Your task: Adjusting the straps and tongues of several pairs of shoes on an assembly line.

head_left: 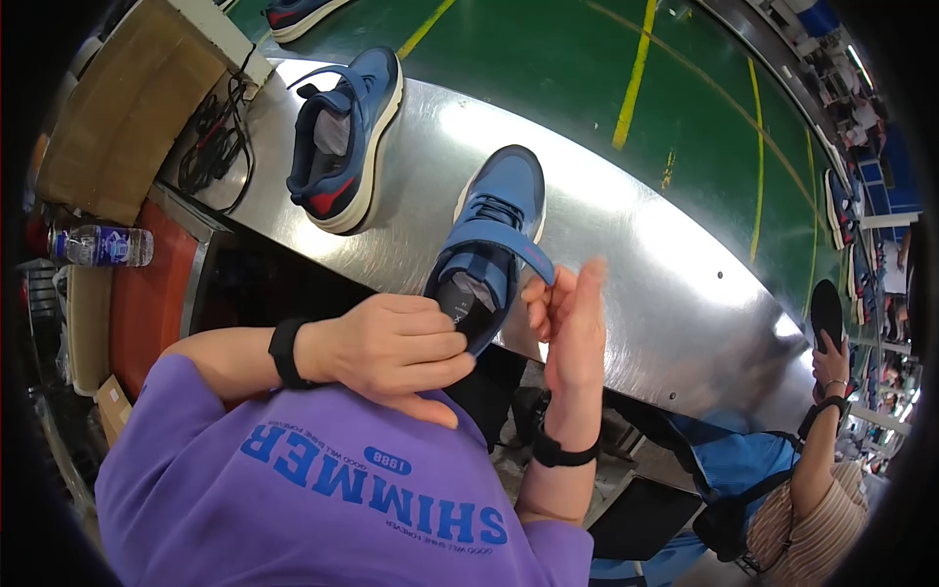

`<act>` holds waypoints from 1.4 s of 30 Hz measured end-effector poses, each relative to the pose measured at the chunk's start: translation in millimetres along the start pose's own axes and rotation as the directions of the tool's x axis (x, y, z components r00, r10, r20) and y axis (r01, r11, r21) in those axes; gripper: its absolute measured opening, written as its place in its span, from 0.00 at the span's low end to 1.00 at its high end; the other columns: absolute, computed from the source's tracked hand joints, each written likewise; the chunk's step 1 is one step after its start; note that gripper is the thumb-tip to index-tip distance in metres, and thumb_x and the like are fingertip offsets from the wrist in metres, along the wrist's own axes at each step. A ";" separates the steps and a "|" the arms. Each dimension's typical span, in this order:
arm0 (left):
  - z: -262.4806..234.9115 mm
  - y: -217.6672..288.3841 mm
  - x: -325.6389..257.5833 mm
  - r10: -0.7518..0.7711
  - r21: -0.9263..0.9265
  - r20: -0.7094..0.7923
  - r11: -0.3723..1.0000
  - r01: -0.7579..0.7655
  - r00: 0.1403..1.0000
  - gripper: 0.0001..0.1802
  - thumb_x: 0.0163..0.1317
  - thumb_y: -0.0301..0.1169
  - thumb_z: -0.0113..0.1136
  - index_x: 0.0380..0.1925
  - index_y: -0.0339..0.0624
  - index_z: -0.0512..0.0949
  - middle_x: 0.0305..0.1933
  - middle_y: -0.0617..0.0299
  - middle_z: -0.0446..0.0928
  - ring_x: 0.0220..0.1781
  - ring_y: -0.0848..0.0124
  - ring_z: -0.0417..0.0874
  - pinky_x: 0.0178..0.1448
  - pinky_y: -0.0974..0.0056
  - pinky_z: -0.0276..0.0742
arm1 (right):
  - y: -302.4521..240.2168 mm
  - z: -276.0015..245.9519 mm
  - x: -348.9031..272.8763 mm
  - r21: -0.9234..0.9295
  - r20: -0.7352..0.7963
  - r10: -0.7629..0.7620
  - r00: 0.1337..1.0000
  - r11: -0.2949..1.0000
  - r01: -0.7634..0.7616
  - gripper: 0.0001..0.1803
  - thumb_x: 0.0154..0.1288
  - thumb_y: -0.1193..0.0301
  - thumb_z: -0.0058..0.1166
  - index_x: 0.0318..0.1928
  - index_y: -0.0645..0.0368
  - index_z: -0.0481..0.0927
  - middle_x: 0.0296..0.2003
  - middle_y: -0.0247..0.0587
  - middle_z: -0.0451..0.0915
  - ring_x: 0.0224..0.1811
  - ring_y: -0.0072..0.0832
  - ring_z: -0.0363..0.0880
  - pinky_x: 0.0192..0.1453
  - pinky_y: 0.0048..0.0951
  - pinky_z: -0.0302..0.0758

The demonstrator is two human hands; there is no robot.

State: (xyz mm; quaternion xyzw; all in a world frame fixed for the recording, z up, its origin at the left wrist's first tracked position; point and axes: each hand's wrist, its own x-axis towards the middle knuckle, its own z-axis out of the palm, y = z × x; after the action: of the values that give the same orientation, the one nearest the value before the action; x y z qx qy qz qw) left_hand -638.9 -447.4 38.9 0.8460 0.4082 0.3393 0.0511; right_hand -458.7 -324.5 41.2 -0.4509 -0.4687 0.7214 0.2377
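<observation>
A blue sneaker rests on the metal tabletop with its toe pointing away from me. Its wide strap lies across the tongue, and a dark insole shows in the opening. My left hand is closed at the sneaker's heel, fingers curled over the collar and hiding it. On the right side, my right hand has its fingers bent at the strap's free end, thumb sticking up. A second blue sneaker with a red heel patch stands farther left, its strap loose and white paper inside.
Beyond the metal edge runs a green surface with yellow lines; another shoe is there. Black cables, a cardboard box and a water bottle are at left. At right, a co-worker's hand holds a dark sole-shaped piece.
</observation>
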 end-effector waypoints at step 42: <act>22.4 -32.8 16.7 -0.326 0.062 -0.416 0.921 0.384 0.849 0.27 0.44 0.29 0.71 0.47 0.43 0.75 0.44 0.58 0.73 0.43 0.58 0.74 0.47 0.57 0.70 | 64.9 32.5 -33.2 -0.649 0.234 -0.671 0.703 0.431 0.627 0.39 0.40 0.46 0.74 0.48 0.54 0.74 0.68 0.74 0.43 0.72 0.68 0.39 0.70 0.64 0.48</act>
State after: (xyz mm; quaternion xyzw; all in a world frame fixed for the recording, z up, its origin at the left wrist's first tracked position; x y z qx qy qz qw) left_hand -639.4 -409.4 18.8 0.6705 0.5827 0.4582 -0.0316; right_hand -466.0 -394.0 2.6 -0.3108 -0.8293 0.3317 0.3251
